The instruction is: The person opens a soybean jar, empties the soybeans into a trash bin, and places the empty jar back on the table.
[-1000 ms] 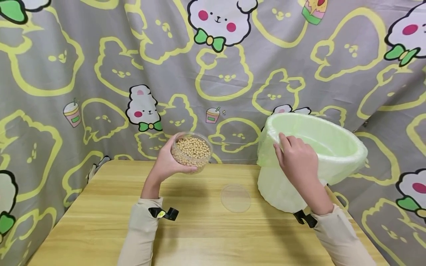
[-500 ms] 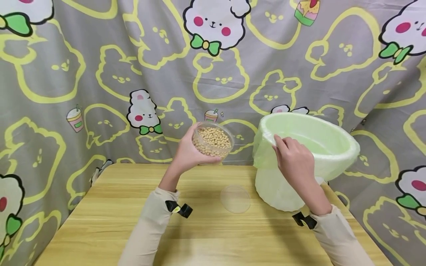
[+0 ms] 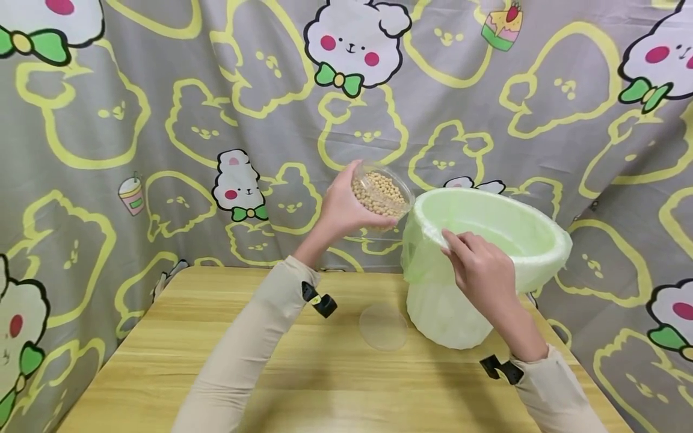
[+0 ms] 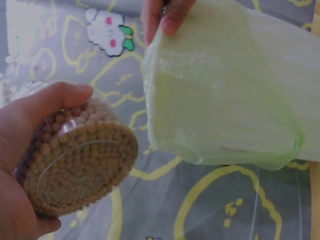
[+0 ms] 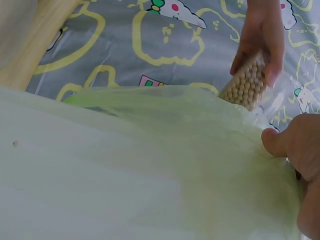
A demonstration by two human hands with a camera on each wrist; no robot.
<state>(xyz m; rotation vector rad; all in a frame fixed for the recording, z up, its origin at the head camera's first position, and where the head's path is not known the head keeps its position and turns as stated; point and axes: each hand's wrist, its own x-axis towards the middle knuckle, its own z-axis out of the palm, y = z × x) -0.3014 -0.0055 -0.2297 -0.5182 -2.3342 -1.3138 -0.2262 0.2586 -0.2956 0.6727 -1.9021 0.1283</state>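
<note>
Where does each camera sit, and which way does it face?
Head: worn on the head, looking forward and down at the table, container and lined bin; sleeves, left hand and right hand show.
Left wrist: worn there, facing the container's underside and the bin's side; left hand near, part of the right hand beyond.
Right wrist: worn there, facing across the bin's side; right hand at the right edge, left hand beyond.
Both wrist views share container, bin and patterned cloth.

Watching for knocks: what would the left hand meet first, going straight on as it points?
Probably the bin rim, right of the held container; depth is unclear, so possibly the curtain.
</note>
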